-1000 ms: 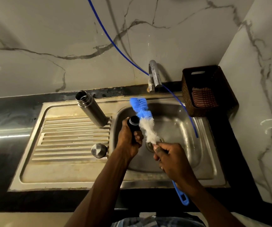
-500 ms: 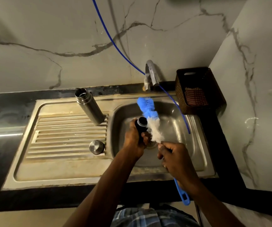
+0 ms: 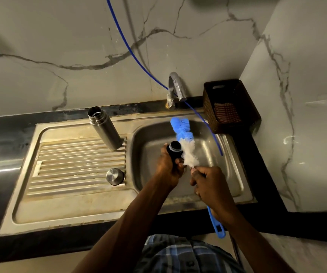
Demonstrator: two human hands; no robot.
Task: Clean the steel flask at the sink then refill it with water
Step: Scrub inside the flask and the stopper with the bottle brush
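Note:
The open steel flask [image 3: 105,131] stands upright on the ribbed drainboard [image 3: 76,164], left of the sink basin [image 3: 213,154]. Its round steel cap [image 3: 115,176] rests on the drainboard nearer to me. Over the basin, my left hand [image 3: 170,168] grips a black stopper [image 3: 175,151]. My right hand [image 3: 210,186] holds a bottle brush [image 3: 185,140] by its blue handle, and the blue and white bristles lie against the stopper's right side.
A chrome tap [image 3: 175,88] rises behind the basin. A thin blue hose [image 3: 131,54] hangs down the marble wall into the basin. A dark woven basket [image 3: 229,107] sits in the right corner on the black counter [image 3: 265,174].
Both hands have stayed over the basin with the brush against the stopper; the brush has shifted slightly along it. The view has moved a little to the left.

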